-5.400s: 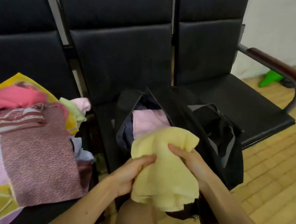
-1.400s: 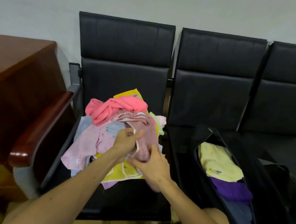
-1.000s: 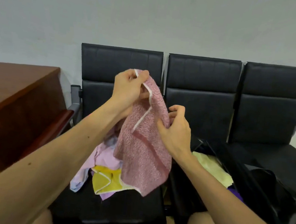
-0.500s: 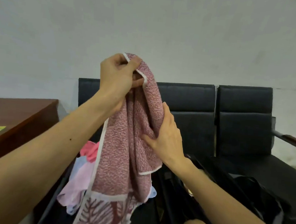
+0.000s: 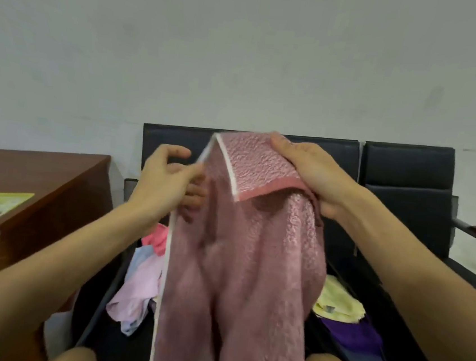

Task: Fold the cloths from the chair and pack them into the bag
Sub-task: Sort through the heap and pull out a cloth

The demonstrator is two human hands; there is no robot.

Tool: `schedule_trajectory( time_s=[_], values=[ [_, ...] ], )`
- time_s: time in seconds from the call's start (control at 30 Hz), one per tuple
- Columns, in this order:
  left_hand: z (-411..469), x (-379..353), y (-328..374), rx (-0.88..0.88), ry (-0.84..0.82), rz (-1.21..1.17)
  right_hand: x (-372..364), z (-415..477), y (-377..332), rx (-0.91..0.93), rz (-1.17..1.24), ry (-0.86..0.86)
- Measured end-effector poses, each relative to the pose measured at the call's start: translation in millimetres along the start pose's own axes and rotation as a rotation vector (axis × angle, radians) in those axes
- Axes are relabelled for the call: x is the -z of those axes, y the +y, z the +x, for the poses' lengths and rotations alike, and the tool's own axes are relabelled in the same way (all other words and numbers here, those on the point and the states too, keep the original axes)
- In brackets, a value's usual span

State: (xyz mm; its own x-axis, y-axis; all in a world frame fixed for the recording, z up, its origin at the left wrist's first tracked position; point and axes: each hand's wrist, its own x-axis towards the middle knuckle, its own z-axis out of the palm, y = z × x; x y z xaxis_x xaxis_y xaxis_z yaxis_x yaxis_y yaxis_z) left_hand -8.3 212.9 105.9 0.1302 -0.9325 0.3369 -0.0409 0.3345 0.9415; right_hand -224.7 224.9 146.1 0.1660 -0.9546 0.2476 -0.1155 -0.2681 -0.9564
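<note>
Black chairs by pale wall | right hand grips pink towel at folded top | left hand pinches its white hem | cloth pile behind

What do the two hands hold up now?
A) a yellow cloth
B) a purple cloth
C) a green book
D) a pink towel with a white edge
D: the right hand grips the pink towel at its folded top, the left hand pinches its white edge.

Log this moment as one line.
fold step | pink towel held up | left hand pinches edge | right hand grips top
</note>
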Motion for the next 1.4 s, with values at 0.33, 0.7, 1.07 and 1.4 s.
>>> schedule_trajectory(
  time_s=[0.33, 0.7, 1.07, 1.4],
  values=[
    [-41, 1, 0, -1.039, -0.365, 0.745, -32, 2, -4, -0.117, -0.068, -0.21],
    [-24, -3, 3, -0.904, -0.197, 0.611, -31, 3, 17, -0.219, -0.133, -0.22],
    [3, -5, 34, -0.518, -0.035, 0.534, -51, -15, 50, 0.192, -0.651, -0.075],
    [26, 54, 31, -0.277, -0.116, 0.473, 35, 3, 55, 0.095, -0.984, 0.177]
  ],
)
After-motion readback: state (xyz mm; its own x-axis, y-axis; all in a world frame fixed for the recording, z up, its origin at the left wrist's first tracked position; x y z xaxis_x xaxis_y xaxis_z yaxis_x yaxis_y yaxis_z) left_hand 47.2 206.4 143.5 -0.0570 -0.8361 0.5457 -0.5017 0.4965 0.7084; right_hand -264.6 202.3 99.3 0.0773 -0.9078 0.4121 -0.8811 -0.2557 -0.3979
